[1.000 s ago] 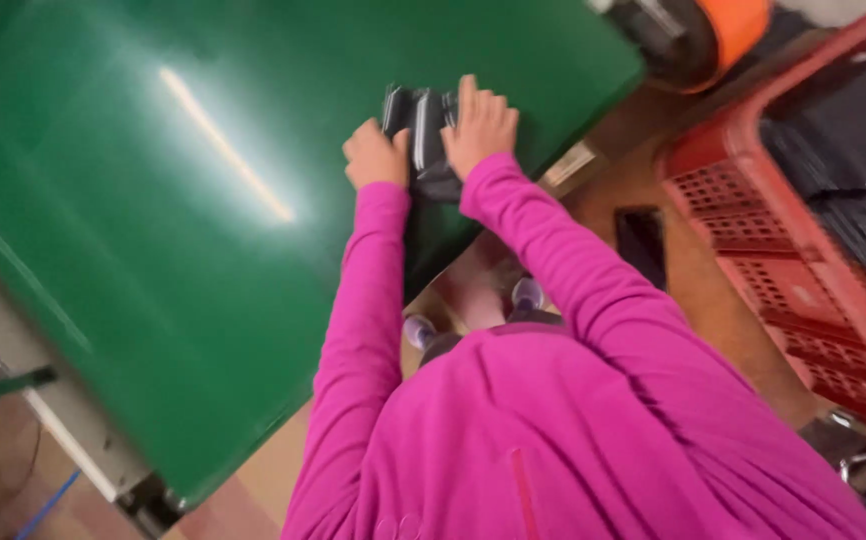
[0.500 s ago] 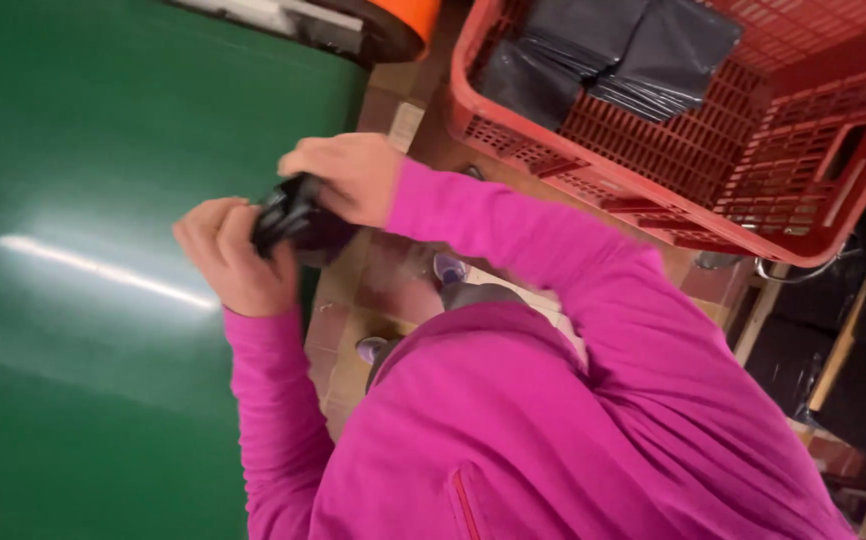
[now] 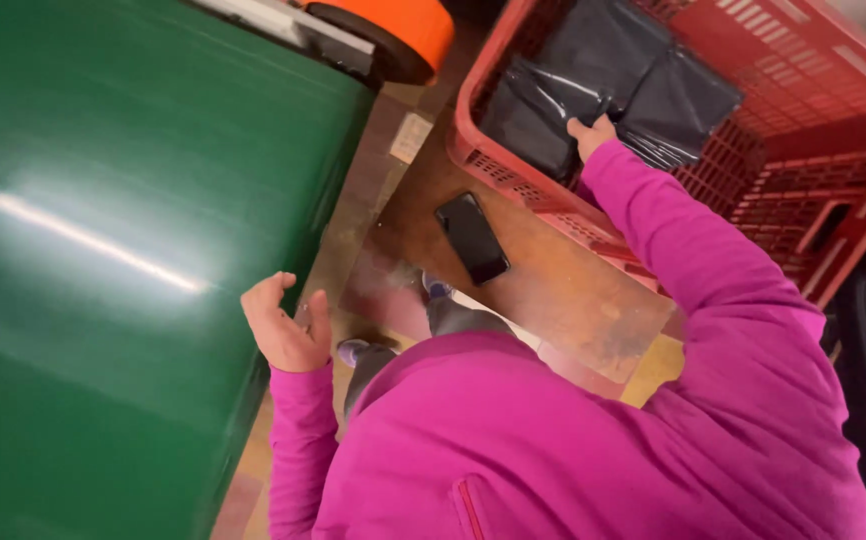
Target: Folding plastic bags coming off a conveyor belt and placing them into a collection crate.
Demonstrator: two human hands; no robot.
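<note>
Black plastic-wrapped packets (image 3: 603, 85) lie in the red crate (image 3: 833, 130); my right hand (image 3: 593, 135) rests on one, its grip hidden. My left hand (image 3: 283, 325) hangs half-open and empty beside the green belt (image 3: 103, 250). Closing on one packet seems next.

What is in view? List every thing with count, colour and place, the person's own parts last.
belt: one, green, fills the left side.
roller: one, orange, at the belt's top end.
crate: one, red, top right.
bags: several, black and glossy, inside the crate; exact count unclear.
phone: one, black, flat on the board.
board: one, brown, between belt and crate.
shoes: two, purple, on the floor below.
sleeves: two, magenta.
left hand: open and empty, at the belt's edge.
right hand: in the crate, on a bag.
</note>
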